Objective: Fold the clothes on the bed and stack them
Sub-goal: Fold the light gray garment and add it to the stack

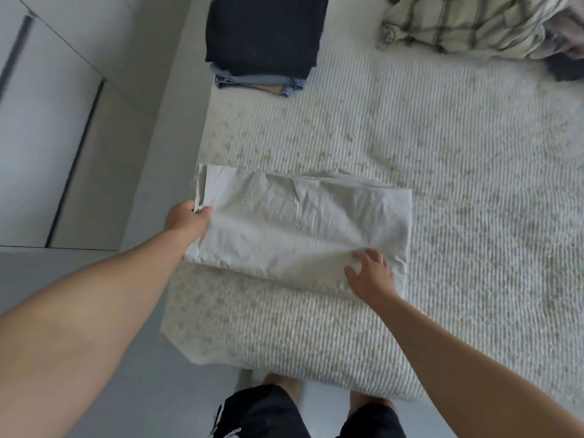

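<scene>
Two hands work one pale grey garment (303,222), which lies folded into a long rectangle near the left front corner of the bed (442,184). It looks like thin woven cloth, finely creased all over, with several layers showing at its left end and along the far edge. My judgement is that it will be light, limp and easily disturbed, so it needs support at both ends or a flat palm underneath when lifted; taken by one corner, the layers would likely slide apart.

At the left end, the left hand (186,220) has its grip closed on the cloth, thumb on top and fingers tucked under the stacked edge. The right hand (371,273) rests on the near right part of the garment with fingers spread and only lightly bent, pressing the cloth rather than pinching it. Holding the two short ends looks the soundest way to fold it again or carry it.

Beyond it, the bed cover is a ribbed, nubbly off-white weave, which should stop the cloth sliding. Further back on the left sits a neat stack (265,39): a dark folded piece on top, blue denim beneath. At the far right lies a rumpled cream plaid shirt (467,23), still unfolded, with other dark cloth beside it.
</scene>
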